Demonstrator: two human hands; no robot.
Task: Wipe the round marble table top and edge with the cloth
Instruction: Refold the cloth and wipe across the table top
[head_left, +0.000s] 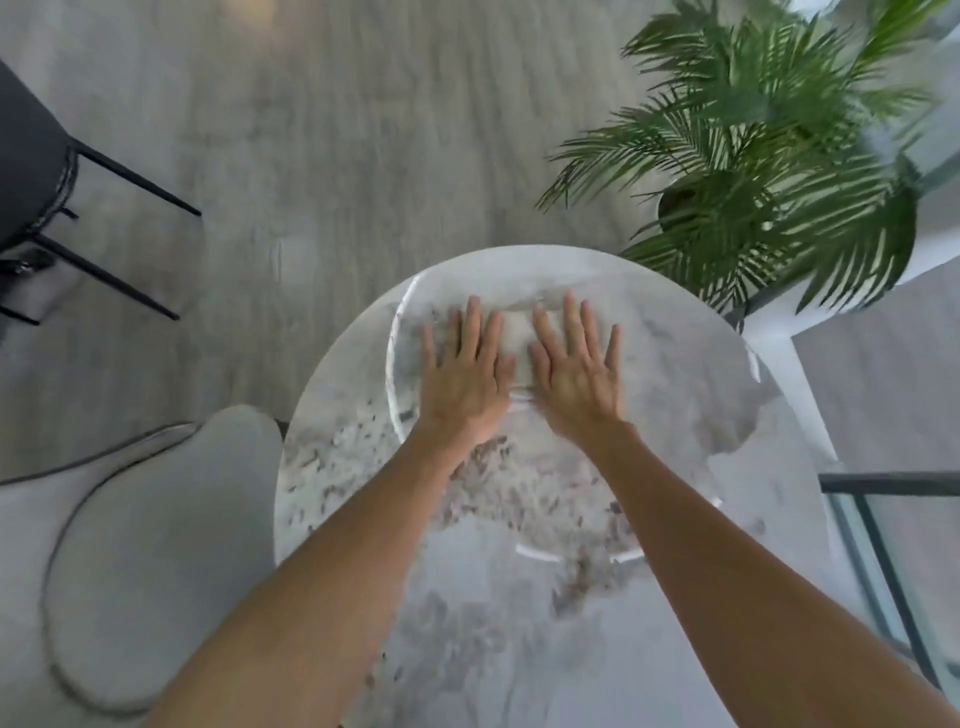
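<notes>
The round marble table fills the lower middle of the view, white with grey veins and dark flecks. A pale cloth lies flat on its far half. My left hand and my right hand rest side by side on the cloth, palms down, fingers spread and pointing away from me. Only a strip of the cloth shows between the two hands; the rest is hidden under them. A curved glossy reflection runs across the marble around the hands.
A green palm in a pot stands past the table's far right edge. A grey padded chair sits close at the left. A dark chair with thin black legs is at far left. A glass panel with a black frame is at right.
</notes>
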